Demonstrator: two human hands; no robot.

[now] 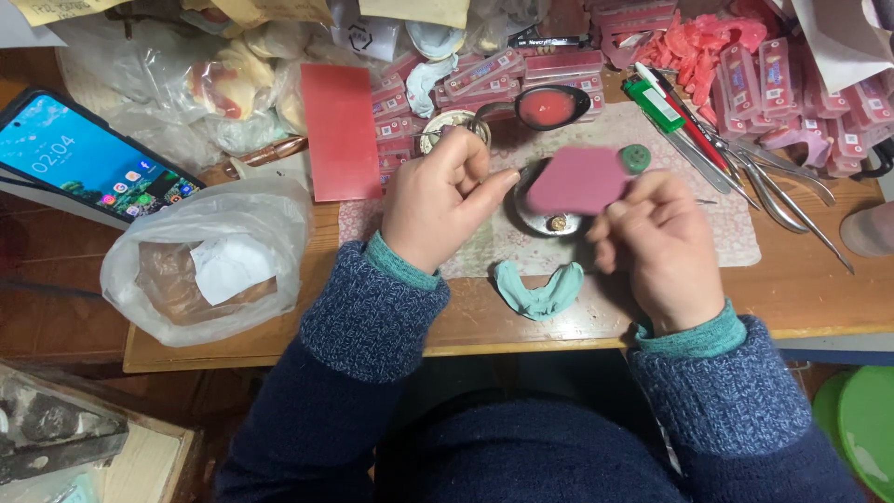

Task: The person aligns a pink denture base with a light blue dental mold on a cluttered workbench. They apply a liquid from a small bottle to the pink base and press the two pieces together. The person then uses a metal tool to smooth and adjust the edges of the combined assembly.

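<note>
My right hand (659, 250) pinches a pink wax sheet (577, 180) by its edge above a small metal dish (548, 218); my left hand (440, 197) is curled just beside it. A teal curved tray (539, 291) lies on the wooden table (810, 279) between my wrists; a red sheet (341, 130) and phone (79, 156) lie to the left

A dental workshop bench: pink wax sheets (342, 130), metal hand instruments (778, 191), a teal jaw-shaped impression (540, 291).
</note>
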